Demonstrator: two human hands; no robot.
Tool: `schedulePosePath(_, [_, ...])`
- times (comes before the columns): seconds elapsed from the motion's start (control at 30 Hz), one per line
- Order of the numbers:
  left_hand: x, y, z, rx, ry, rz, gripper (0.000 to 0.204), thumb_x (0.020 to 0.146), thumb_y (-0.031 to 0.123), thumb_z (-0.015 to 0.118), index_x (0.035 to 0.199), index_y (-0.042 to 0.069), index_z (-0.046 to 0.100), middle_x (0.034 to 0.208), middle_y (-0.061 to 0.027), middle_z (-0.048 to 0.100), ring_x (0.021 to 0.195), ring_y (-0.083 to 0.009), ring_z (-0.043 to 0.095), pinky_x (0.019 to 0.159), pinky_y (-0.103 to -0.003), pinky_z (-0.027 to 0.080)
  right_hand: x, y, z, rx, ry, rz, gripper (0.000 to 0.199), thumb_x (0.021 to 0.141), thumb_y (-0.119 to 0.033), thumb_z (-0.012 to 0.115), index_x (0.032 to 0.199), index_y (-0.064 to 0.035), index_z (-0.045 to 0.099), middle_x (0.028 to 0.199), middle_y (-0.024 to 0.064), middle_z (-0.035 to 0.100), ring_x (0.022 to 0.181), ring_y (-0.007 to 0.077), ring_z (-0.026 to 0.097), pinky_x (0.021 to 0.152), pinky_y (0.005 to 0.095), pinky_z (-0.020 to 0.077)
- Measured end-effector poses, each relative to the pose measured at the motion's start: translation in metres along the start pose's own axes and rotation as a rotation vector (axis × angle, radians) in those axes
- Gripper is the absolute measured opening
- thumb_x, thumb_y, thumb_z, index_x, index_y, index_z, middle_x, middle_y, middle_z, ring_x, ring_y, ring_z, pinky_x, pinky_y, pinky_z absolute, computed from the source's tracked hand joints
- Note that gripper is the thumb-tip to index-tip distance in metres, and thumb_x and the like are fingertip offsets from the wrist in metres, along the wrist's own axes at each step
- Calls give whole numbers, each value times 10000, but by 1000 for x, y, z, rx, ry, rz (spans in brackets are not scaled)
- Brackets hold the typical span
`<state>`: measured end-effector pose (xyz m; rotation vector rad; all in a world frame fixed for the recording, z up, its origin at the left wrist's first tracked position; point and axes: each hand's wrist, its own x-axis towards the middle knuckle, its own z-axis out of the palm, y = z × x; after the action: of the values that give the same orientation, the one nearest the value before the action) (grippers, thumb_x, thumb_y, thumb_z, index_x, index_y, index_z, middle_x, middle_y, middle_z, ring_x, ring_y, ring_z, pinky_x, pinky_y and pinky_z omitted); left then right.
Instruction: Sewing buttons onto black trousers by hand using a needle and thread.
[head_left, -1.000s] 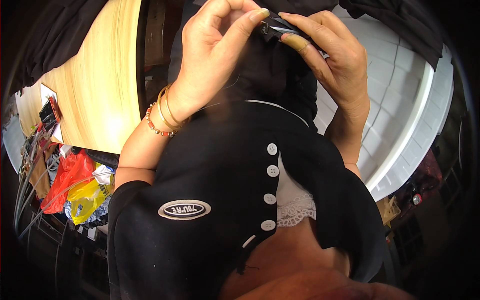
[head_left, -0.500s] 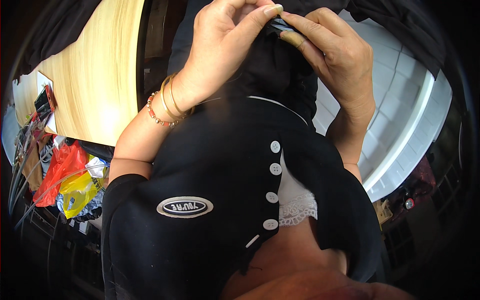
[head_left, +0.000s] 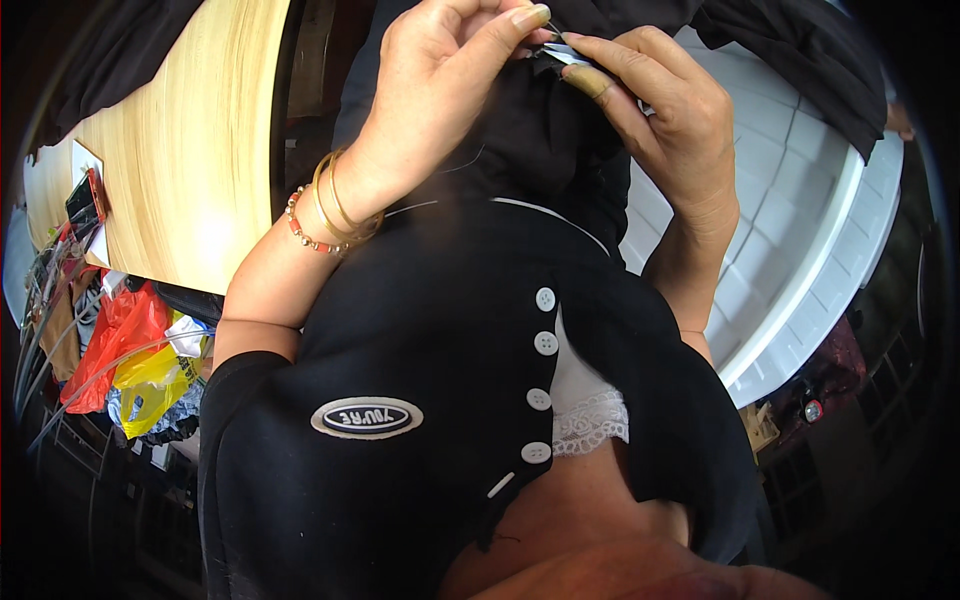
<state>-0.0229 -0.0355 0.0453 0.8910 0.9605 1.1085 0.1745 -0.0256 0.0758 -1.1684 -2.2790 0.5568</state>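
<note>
At the top middle, my left hand (head_left: 440, 85) pinches a thin dark strand (head_left: 553, 27) between thumb and fingers. My right hand (head_left: 665, 110) is closed close beside it, index finger and thumb on a small pale, pointed piece (head_left: 565, 54); I cannot tell whether it is metal or a label. A yellowish covering or stain shows on the right thumb's tip. Black fabric (head_left: 520, 120) lies under and between both hands, over my lap. Part of the left fingers is cut off by the upper edge.
On the left is a light wood tabletop (head_left: 200, 130) with a phone-like dark object (head_left: 86, 200). Below it hang red (head_left: 118, 330) and yellow (head_left: 155, 385) plastic bags. A white tray or tub (head_left: 790, 300) stands at the right, dark cloth (head_left: 800, 70) over its far edge. Another person's hand (head_left: 900, 120) shows beyond.
Both hands have shifted slightly left. The fingertips have come a little apart, and more of the strand and the pale piece shows. Another hand has appeared at the far right.
</note>
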Motion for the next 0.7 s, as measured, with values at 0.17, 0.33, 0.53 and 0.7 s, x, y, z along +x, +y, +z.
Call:
schedulePosePath(0.17, [0,-3,0,42,-5,15,82,1007,93,599,1016,18,630,909,22,617,820,-34,527,769,-183,435,1,1,-2,-8,2,14,290,803,-34,758,1091,-71,747,814,54,645,659,153,602,574,266,476])
schedulePosePath(0.33, [-2,1,-3,-33,9,-31,78,1004,89,602,1022,20,635,937,17,631,858,-39,544,798,-184,435,4,6,5,17,12,-43,285,791,-16,748,1074,-52,742,853,66,673,696,176,643,601,269,502])
schedulePosePath(0.53, [2,3,-3,-17,-23,-43,86,1008,97,598,1023,22,636,952,4,643,880,-55,565,827,-200,448,2,8,4,-18,8,-51,275,781,-12,744,1054,-49,747,880,72,696,725,190,672,621,276,523])
schedulePosePath(0.7, [1,6,-3,-92,11,-62,101,1009,103,595,1034,16,640,965,-22,657,902,-78,599,844,-230,495,0,14,7,5,46,-90,252,785,-9,746,1035,-36,752,850,70,695,712,171,659,619,260,512])
